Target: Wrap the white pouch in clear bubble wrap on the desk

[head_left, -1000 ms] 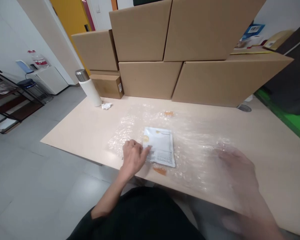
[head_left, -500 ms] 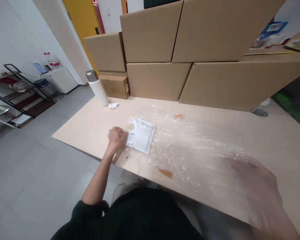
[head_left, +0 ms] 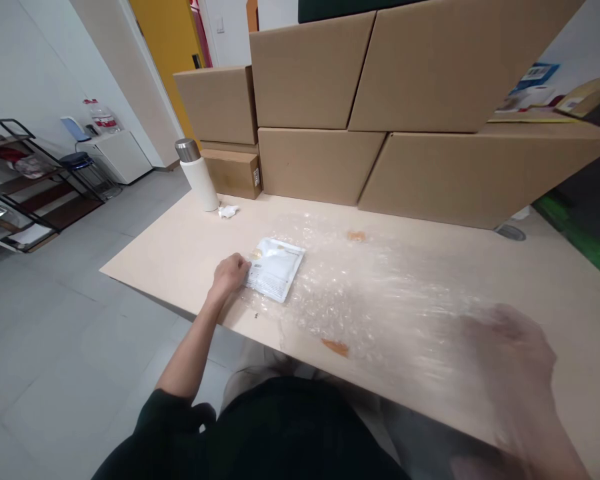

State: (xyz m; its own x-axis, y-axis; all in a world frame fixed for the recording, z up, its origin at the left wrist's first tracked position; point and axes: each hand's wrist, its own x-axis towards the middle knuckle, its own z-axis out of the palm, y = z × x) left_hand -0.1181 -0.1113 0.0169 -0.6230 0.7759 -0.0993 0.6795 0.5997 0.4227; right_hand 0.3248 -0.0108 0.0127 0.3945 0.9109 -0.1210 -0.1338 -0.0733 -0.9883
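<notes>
**Left hand on pouch, right hand blurred**

Left hand (head_left: 230, 273) curled, fingers pinching the white pouch's (head_left: 275, 268) near-left corner. Pouch lies flat on the bubble wrap (head_left: 360, 293), at 3 o'clock from that hand, long axis toward 1 o'clock. Right hand (head_left: 515, 363) well apart, blurred; fingers unreadable. Bench (head_left: 170, 247) beneath.

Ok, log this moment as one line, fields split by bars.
left hand: grips edge of white packet | packet: on bubble wrap | right hand: blurred, on bubble wrap | table: bottle, boxes behind
</notes>
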